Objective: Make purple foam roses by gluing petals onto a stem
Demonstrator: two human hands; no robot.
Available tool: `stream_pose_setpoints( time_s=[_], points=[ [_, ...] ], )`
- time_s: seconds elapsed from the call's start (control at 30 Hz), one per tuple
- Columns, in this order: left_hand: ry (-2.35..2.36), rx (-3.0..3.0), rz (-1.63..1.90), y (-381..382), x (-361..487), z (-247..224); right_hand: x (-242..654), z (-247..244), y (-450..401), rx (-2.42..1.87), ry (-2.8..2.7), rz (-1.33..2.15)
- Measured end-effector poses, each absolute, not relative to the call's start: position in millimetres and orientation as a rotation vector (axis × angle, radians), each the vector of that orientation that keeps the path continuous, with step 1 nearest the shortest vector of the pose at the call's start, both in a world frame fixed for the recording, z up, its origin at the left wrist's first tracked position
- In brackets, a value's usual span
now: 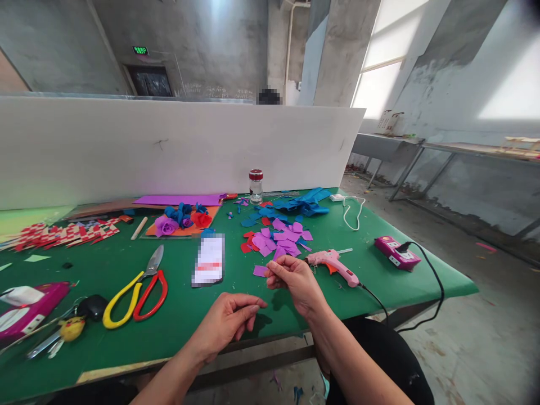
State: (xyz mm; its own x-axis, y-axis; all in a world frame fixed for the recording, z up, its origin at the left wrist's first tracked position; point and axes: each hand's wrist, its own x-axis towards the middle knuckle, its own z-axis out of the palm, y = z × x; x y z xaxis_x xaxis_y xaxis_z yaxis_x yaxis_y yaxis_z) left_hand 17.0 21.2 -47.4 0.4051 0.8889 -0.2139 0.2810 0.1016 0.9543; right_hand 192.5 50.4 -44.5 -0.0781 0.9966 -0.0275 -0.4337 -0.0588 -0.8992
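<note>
While the right hand pinches a purple piece at lower centre, the left hand nearby hangs unclenched, nothing visible within; the step appears to be single-piece handling, the next move probably calling for a light two-handed grip. On the desk, mid-frame, stands a red-lidded glass jar, contents indiscernible.

Your worktop is green. The paper piece at your right hand is purple; the cut pieces before you mix purple, red and blue. Your glue gun is pink with an orange trigger, your scissors yellow- and red-handled. You have purple, blue and red flowers, plus red-and-white checked strips.
</note>
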Motion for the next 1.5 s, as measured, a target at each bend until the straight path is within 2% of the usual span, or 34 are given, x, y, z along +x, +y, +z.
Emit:
stream_pose_setpoints(
  time_s=[0.27, 0.4, 0.53, 0.83, 1.33, 1.5],
  points=[
    [1.115, 1.528, 0.561, 27, 11, -43, 198, -40, 50, -0.916, -1.067, 1.441],
    [1.154, 1.478, 0.691, 35, 12, -26, 199, -36, 49, -0.962, -1.220, 1.283],
    [1.048, 1.402, 0.743, 39, 27, -18, 194, -33, 47, -0.927, -1.185, 1.296],
    [0.943, 1.204, 0.911, 48, 36, -23, 196, -28, 52, -0.808, -1.183, 1.496],
    [1.027, 1.136, 0.960, 55, 24, -31, 182, -38, 59, -0.920, -0.982, 1.294],
    [1.104, 1.159, 0.973, 53, 20, -30, 178, -41, 60, -0.996, -1.068, 1.235]
  ],
)
